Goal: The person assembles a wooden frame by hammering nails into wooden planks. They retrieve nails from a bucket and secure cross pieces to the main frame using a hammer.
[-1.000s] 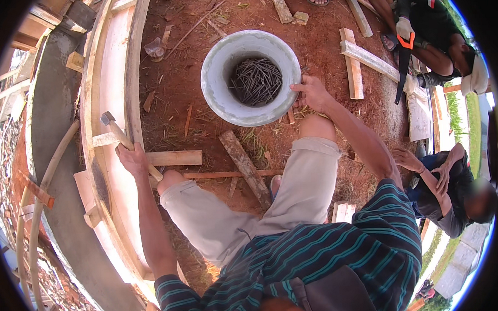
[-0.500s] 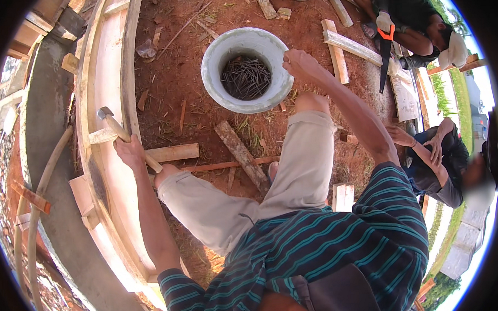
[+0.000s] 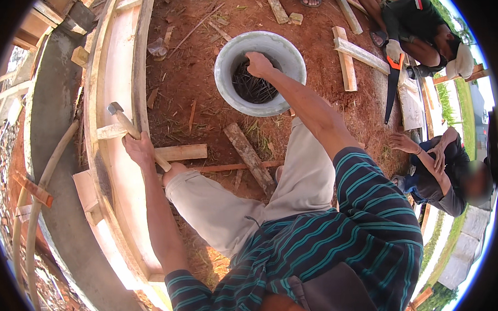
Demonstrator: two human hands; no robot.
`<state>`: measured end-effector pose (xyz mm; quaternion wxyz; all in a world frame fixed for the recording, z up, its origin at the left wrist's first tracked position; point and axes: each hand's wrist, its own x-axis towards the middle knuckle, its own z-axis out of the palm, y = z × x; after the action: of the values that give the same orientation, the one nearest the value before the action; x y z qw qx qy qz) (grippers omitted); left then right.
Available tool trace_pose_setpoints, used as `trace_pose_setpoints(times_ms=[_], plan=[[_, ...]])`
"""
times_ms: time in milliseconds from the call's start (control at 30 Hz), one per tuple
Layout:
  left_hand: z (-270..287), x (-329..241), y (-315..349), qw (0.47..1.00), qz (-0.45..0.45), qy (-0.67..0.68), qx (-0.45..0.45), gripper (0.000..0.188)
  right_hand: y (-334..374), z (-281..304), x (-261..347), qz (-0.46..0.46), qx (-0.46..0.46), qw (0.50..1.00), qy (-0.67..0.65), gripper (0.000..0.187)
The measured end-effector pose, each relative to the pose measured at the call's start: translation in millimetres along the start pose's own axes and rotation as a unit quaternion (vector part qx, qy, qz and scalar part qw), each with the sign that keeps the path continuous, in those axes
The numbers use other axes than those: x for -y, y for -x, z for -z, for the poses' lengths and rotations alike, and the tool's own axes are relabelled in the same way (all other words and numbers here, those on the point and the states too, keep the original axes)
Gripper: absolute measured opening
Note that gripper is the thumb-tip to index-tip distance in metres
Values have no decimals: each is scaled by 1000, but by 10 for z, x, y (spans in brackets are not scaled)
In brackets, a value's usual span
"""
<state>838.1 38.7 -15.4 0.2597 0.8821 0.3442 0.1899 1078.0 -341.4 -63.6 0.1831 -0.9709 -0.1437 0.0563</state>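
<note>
My left hand [image 3: 139,150] is wrapped round the wooden handle of a hammer [image 3: 129,125]. The hammer's metal head points away from me, over the long wooden formwork, and its handle end reaches my left knee. My right hand [image 3: 261,65] is inside the mouth of a round grey bucket [image 3: 229,96], with its fingers curled together. Below it, many loose dark nails [image 3: 252,85] fill the bucket's bottom. Whether any nail is between my right fingers is hidden.
Long wooden formwork boards [image 3: 113,67] curve along my left, beside a concrete wall [image 3: 57,162]. Timber offcuts [image 3: 249,158] lie on the red soil. At the far right one person holds a handsaw [image 3: 392,90]; another person [image 3: 438,168] sits nearer.
My right hand has moved from the bucket's right rim into its mouth, above the nails. My left hand still holds the hammer in the same place. The view has shifted slightly.
</note>
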Motion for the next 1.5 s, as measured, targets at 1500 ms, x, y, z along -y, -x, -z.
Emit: trace_pose_setpoints(times_ms=[1500], plan=[[-39,-46,37,1000,-4,20,6,34,155,765,-382,-122,178,954,-210,22]])
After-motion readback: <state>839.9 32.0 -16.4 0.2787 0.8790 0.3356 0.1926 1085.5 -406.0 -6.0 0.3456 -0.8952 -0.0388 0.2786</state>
